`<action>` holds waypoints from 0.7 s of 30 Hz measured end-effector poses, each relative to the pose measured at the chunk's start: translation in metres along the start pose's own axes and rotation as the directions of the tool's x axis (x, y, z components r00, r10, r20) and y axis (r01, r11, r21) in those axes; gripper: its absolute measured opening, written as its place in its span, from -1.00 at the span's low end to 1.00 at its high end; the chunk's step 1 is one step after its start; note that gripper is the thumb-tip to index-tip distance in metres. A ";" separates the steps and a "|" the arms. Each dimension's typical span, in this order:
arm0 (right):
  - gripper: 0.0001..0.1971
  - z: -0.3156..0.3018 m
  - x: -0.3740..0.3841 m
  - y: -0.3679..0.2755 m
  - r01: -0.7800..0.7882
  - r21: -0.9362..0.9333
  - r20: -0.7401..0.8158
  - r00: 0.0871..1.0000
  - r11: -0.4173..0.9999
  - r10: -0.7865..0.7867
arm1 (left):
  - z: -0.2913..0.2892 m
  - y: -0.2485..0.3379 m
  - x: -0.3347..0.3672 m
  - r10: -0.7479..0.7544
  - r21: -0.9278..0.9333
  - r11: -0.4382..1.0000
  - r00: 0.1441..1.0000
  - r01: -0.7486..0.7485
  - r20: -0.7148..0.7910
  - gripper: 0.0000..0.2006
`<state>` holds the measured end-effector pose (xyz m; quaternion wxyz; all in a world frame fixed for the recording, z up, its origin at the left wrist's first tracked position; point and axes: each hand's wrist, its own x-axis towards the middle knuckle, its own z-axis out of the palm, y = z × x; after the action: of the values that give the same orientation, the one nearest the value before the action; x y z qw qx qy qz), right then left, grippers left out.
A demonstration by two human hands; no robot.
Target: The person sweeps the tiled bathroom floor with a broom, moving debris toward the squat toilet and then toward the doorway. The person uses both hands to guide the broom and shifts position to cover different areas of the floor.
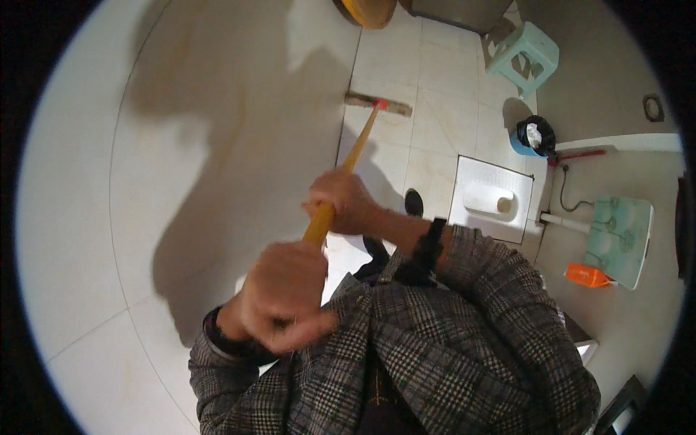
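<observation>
Both my hands are on a push broom, whose yellow handle (354, 154) runs from close to me down to the floor. Its wide flat head (395, 108), joined by a red socket, lies on the tiles against the left wall; bristles cannot be made out. My left hand (286, 286), slightly blurred, is closed around the upper end of the handle. Farther down the handle, my right hand (344, 201) is wrapped around it. My sleeves are checked, and a black band circles the right wrist.
Right of the broom, a white squat toilet (471, 210) is set into the floor. Beyond it stand a blue bin (520, 145) with a black bag and a pale green stool (544, 45). A green cistern (612, 235) with an orange packet (587, 275) is on the right wall.
</observation>
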<state>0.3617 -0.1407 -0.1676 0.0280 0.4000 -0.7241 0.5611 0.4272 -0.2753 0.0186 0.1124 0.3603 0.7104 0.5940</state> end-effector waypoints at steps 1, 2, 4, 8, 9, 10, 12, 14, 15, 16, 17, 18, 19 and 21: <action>-0.81 -0.002 0.005 0.009 0.017 -0.017 -0.011 1.000 1.000 -0.017 | 0.000 -0.007 0.002 -0.007 0.065 0.998 0.999 0.010 -0.042 -0.64; -0.81 -0.007 0.012 0.021 0.021 -0.041 -0.044 0.999 0.999 -0.023 | 0.001 -0.016 0.008 0.008 0.111 0.994 0.998 -0.001 -0.068 -0.65; -0.84 -0.014 0.018 0.036 0.024 -0.060 -0.025 0.999 0.998 -0.025 | 0.002 -0.028 0.014 -0.011 0.153 0.988 0.998 0.021 -0.067 -0.69; -0.83 -0.011 0.008 0.023 -0.010 0.000 0.036 0.999 1.000 0.010 | -0.002 -0.019 0.005 0.041 0.040 0.998 0.999 -0.040 -0.020 -0.66; -0.83 -0.007 0.002 0.012 -0.018 -0.009 0.046 0.999 1.000 0.019 | -0.005 -0.010 -0.001 0.051 -0.008 0.999 0.998 -0.051 0.038 -0.66; -0.80 -0.002 -0.004 0.002 -0.028 0.026 0.018 0.999 0.999 0.028 | -0.008 -0.008 -0.003 0.116 -0.105 0.989 0.989 -0.106 0.093 -0.65; -0.80 0.002 -0.001 -0.001 -0.010 0.033 -0.019 1.000 0.999 0.011 | -0.012 -0.008 -0.004 0.049 -0.063 0.997 0.997 -0.045 0.057 -0.65; -0.76 -0.001 0.009 0.011 0.004 -0.025 -0.118 0.993 1.000 -0.007 | -0.013 -0.021 0.001 0.044 0.001 0.999 0.999 -0.044 0.016 -0.65; -0.73 -0.006 0.021 0.025 0.020 -0.061 -0.144 0.989 0.998 -0.029 | -0.013 -0.036 0.010 0.050 0.058 0.997 0.999 -0.049 -0.013 -0.65; -0.76 -0.011 0.028 0.038 0.008 -0.049 -0.124 0.992 0.999 -0.014 | -0.010 -0.047 0.015 0.083 0.063 0.995 0.992 -0.078 -0.091 -0.65; -0.78 -0.017 0.029 0.046 -0.069 -0.056 -0.058 0.996 0.996 0.066 | -0.008 -0.053 0.019 0.060 0.093 0.994 0.997 -0.055 -0.057 -0.62; -0.81 -0.020 0.028 0.049 -0.181 -0.083 0.022 0.983 0.980 0.183 | -0.006 -0.054 0.020 0.065 0.076 0.995 0.995 -0.060 -0.069 -0.59; -0.81 -0.023 0.024 0.049 -0.135 -0.092 0.062 0.988 0.987 0.141 | -0.005 -0.055 0.022 0.000 0.078 0.997 0.999 0.003 -0.043 -0.55; -0.81 -0.024 0.012 0.040 -0.009 -0.049 -0.009 1.000 0.999 0.009 | -0.004 -0.044 0.019 0.058 0.026 0.998 0.998 -0.059 0.014 -0.64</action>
<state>0.3193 -0.1246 -0.1846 0.0385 0.3934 -0.7392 0.5452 0.3946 -0.2682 -0.0161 0.0948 0.3863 0.7066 0.5852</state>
